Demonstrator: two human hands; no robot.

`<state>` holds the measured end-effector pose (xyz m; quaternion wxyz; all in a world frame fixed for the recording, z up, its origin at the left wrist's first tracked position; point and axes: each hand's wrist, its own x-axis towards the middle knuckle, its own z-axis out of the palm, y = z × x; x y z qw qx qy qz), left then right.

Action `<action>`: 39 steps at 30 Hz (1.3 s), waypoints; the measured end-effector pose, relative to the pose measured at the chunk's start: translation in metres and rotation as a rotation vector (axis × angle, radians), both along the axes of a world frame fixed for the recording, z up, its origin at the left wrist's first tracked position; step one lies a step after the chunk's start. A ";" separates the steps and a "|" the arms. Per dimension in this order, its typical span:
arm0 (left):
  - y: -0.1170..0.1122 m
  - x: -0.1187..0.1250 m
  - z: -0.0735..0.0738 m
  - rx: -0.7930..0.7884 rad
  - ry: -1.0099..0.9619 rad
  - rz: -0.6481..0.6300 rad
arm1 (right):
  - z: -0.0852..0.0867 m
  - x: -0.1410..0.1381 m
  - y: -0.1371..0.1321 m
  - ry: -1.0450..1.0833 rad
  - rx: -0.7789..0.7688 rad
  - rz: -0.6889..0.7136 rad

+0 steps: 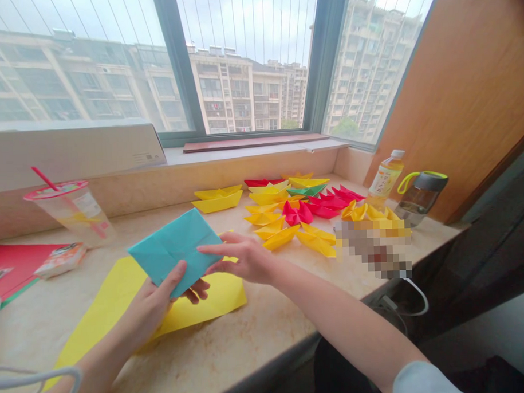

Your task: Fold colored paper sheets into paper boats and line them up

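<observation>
A folded sheet of blue paper (173, 245) is held up in front of me, tilted, with crease lines across its face. My left hand (170, 288) grips its lower edge, thumb on top and fingers underneath. At the paper's right edge, my right hand (240, 257) has its index finger on the face and other fingers at or behind the edge, pinching it. Below both hands lies a large yellow paper sheet (222, 298) on the stone counter (233, 358). Beyond my right hand stands a cluster of folded paper boats, among them a yellow boat (280, 238) and a green boat (307, 191).
A plastic cup (80, 211) with a red straw stands at left, near a small tissue pack (61, 259) and red paper (15, 265). At right are a drink bottle (385, 178), a dark-lidded bottle (421, 196) and a white cable (422, 297). Another cable (40, 376) crosses the lower left.
</observation>
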<state>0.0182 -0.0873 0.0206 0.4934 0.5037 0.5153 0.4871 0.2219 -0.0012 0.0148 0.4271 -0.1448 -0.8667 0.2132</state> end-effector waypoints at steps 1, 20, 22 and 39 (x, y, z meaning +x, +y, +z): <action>0.001 0.001 -0.001 0.015 -0.032 0.006 | -0.002 0.000 0.002 0.007 0.009 0.002; -0.002 -0.013 0.002 0.435 -0.176 0.036 | -0.002 0.004 -0.001 0.191 -0.096 -0.068; -0.002 -0.016 0.002 0.458 -0.055 0.067 | -0.001 0.005 -0.002 0.187 -0.113 -0.113; -0.001 -0.019 0.006 0.589 0.443 0.237 | -0.003 -0.002 -0.003 0.302 -0.384 -0.162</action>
